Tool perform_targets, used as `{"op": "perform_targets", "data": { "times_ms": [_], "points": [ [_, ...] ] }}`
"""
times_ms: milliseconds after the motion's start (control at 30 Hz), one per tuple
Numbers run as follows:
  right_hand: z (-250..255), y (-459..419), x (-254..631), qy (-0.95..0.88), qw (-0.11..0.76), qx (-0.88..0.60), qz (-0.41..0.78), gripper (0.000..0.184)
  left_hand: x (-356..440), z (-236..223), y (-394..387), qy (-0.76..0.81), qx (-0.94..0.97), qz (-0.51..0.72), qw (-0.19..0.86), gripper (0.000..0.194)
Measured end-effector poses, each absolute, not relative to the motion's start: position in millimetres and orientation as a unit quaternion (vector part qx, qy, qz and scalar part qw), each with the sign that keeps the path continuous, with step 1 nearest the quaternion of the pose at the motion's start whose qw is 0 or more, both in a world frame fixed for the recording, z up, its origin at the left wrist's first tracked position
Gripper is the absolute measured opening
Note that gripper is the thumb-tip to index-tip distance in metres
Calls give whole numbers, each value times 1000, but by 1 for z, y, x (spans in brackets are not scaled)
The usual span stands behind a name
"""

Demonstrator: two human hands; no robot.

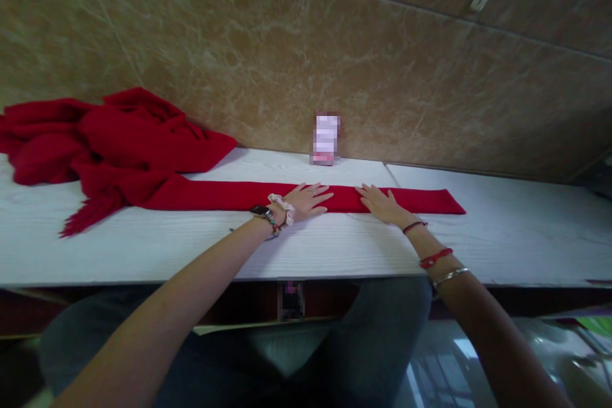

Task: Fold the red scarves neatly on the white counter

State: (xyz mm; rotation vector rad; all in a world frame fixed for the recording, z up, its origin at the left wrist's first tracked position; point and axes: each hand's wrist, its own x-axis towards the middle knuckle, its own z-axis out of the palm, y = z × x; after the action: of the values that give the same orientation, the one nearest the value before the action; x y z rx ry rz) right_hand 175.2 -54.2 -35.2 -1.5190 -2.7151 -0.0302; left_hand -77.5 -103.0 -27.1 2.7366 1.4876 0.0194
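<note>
A long red scarf (215, 196) lies along the white table, its right part folded into a flat narrow strip. The left part is heaped loosely against the wall, with a fringed end pointing toward the front edge. My left hand (308, 201) rests on the middle of the strip, fingers spread, with a scrunchie and a dark watch at the wrist. Farther right, my right hand (381, 205) also lies on the strip, palm down with fingers stretched out. Bare red fabric shows between the two hands and beyond the right one.
The white wood-grain table (167, 255) runs along a brown marble-patterned wall (268, 44). A blurred-out phone-like object (326, 139) leans upright against the wall behind the scarf. Under the table's front edge is another small blurred-out item (291, 299), above my legs.
</note>
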Motion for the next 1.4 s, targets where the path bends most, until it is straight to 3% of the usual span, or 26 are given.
{"op": "perform_targets", "data": {
  "times_ms": [300,500,700,933,1067,1400],
  "points": [
    [-44,-23,333,-717,10,-697,-21,53,-89,-31,-102,448,894,13,0,45],
    [-47,-6,365,-676,33,-736,-15,53,-89,-31,-104,453,891,17,-9,45],
    [-26,-7,324,-695,49,-716,-44,52,-88,-32,-104,457,889,30,-9,46],
    [-13,-32,186,-882,98,-460,-9,53,-90,-32,-110,478,877,41,-12,49],
    [-28,-53,130,-928,65,-367,-18,51,-100,-31,-113,512,858,36,-10,50],
    [-40,-51,151,-916,54,-395,-50,48,-107,-30,-117,569,822,25,-5,50]
  ]
}}
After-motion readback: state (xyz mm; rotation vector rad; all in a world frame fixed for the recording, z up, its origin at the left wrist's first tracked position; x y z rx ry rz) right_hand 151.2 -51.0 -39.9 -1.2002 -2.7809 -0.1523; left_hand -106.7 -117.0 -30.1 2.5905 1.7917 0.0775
